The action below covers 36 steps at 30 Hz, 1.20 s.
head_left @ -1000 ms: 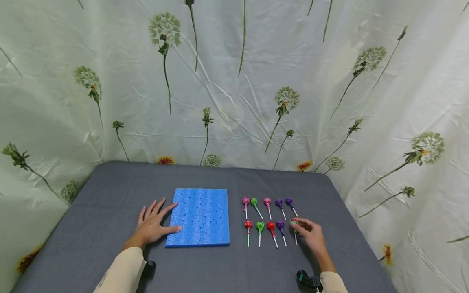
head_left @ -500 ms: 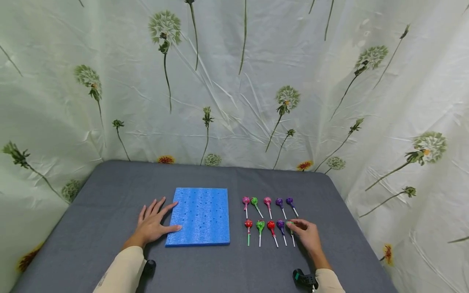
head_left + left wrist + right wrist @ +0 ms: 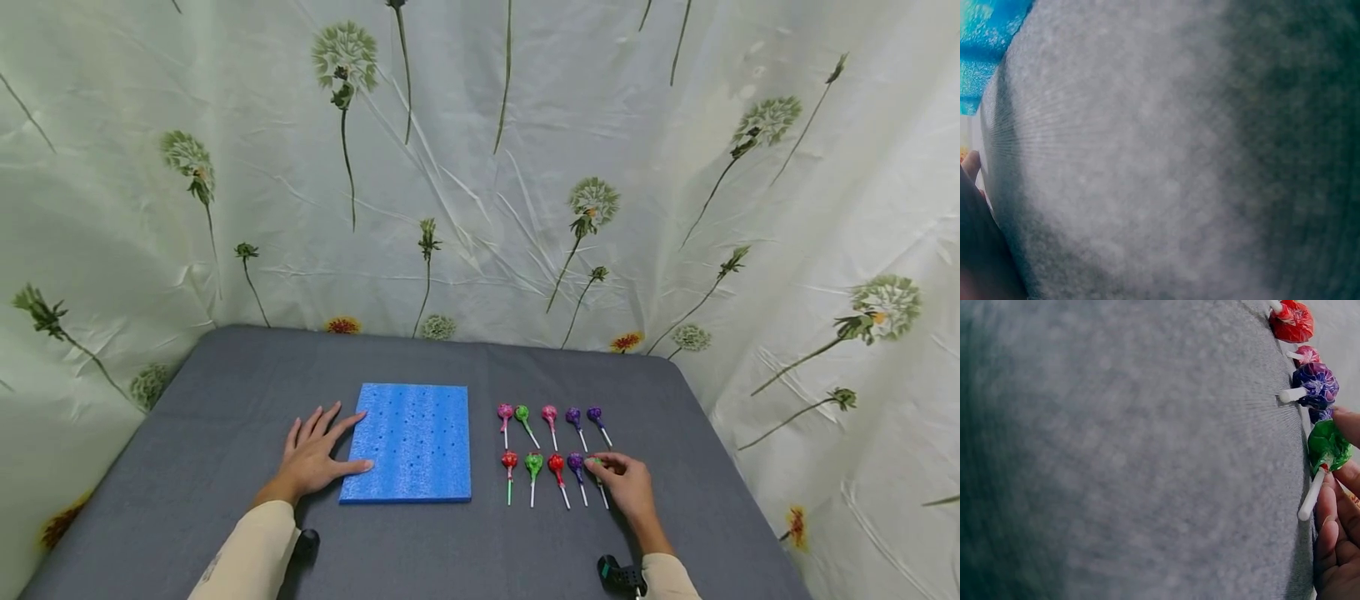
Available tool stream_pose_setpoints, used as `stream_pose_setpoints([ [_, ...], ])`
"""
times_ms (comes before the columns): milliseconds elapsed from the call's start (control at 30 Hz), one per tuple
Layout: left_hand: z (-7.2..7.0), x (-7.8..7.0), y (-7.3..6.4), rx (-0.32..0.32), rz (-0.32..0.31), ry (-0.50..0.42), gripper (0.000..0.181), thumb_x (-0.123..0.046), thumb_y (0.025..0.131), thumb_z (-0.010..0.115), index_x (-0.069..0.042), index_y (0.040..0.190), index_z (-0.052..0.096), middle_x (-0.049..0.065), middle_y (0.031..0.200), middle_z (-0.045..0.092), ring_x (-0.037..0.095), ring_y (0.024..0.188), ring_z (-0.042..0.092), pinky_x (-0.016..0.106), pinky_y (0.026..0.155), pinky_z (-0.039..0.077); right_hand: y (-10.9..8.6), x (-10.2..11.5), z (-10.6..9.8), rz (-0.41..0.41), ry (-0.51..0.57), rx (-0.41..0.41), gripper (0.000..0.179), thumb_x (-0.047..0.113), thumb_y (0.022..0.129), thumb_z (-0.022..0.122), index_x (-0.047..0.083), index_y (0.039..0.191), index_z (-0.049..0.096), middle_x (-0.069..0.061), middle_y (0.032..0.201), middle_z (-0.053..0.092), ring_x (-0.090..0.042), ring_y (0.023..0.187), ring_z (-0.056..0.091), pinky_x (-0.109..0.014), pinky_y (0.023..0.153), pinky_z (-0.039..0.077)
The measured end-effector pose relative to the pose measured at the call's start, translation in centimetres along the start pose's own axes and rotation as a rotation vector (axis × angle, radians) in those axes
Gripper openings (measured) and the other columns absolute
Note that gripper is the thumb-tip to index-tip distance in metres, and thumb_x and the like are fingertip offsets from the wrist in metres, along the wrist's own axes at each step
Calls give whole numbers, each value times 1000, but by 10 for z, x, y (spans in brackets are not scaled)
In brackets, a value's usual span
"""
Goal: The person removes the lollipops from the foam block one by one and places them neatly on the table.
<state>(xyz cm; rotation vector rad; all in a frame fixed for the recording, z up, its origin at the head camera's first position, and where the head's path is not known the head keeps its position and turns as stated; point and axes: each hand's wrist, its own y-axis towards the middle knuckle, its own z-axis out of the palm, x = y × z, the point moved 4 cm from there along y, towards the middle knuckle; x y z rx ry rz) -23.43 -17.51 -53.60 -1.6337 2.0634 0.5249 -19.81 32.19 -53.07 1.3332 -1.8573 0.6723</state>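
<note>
My left hand (image 3: pixel 309 460) lies spread on the table, thumb and index fingertip on the left edge of a blue foam board (image 3: pixel 414 446) dotted with small holes. At the right end of the front row, my right hand (image 3: pixel 632 487) pinches a green-wrapped lollipop (image 3: pixel 1329 447) by its candy head, the white stick pointing toward the person. Beside it on the left lies a purple lollipop (image 3: pixel 576 463). Farther left in that row are a red lollipop (image 3: pixel 557 465), a green lollipop (image 3: pixel 533 465) and a red lollipop with a green stick (image 3: pixel 509 462).
A back row holds a pink lollipop (image 3: pixel 505 413), a green one, another pink one and two purple lollipops (image 3: pixel 595 415). All rest on a grey cloth-covered table (image 3: pixel 420 550). A curtain with a dandelion print (image 3: pixel 480 183) hangs behind the table's far edge.
My right hand has shifted left with the green lollipop, bringing it closer to the purple one, and its stick has tilted slightly. My left hand stays on the foam board.
</note>
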Motion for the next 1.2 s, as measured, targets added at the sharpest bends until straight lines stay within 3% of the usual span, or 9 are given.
stream_pose_setpoints([
  [333, 2, -3, 0, 23, -33, 22, 93, -65, 72, 71, -18, 146, 41, 26, 154, 21, 50, 140, 8, 65, 110, -6, -3, 1, -2, 11, -35, -9, 26, 17, 83, 76, -3, 98, 71, -5, 84, 66, -12, 71, 52, -22, 58, 42],
  [667, 1, -5, 0, 27, -30, 19, 93, -66, 73, 70, -18, 146, 40, 26, 154, 21, 50, 141, 7, 65, 110, -6, -2, -1, -3, 15, 11, -26, 30, 17, 83, 77, -4, 102, 68, -5, 82, 66, -7, 67, 54, -21, 57, 43],
  [933, 4, -3, 1, 38, -34, 23, 93, -66, 73, 69, -18, 147, 40, 26, 154, 21, 50, 141, 7, 65, 110, -6, -4, 0, -7, -23, 8, -49, 29, 16, 85, 75, -3, 105, 67, -9, 88, 67, -4, 71, 55, -20, 62, 44],
  [1067, 4, -3, 1, 40, -36, 38, 93, -66, 73, 70, -17, 147, 40, 27, 153, 23, 51, 140, 10, 66, 110, -3, -4, 7, -9, -49, -22, -53, 30, 19, 86, 74, -2, 107, 67, -13, 95, 68, -13, 80, 59, -24, 67, 47],
  [1200, 1, -5, 0, 44, -21, 67, 92, -66, 74, 68, -16, 147, 41, 29, 151, 27, 52, 138, 15, 68, 109, 3, -3, 22, -10, -69, -79, -48, 35, 21, 87, 72, -1, 112, 64, -19, 111, 64, -30, 100, 59, -42, 85, 49],
])
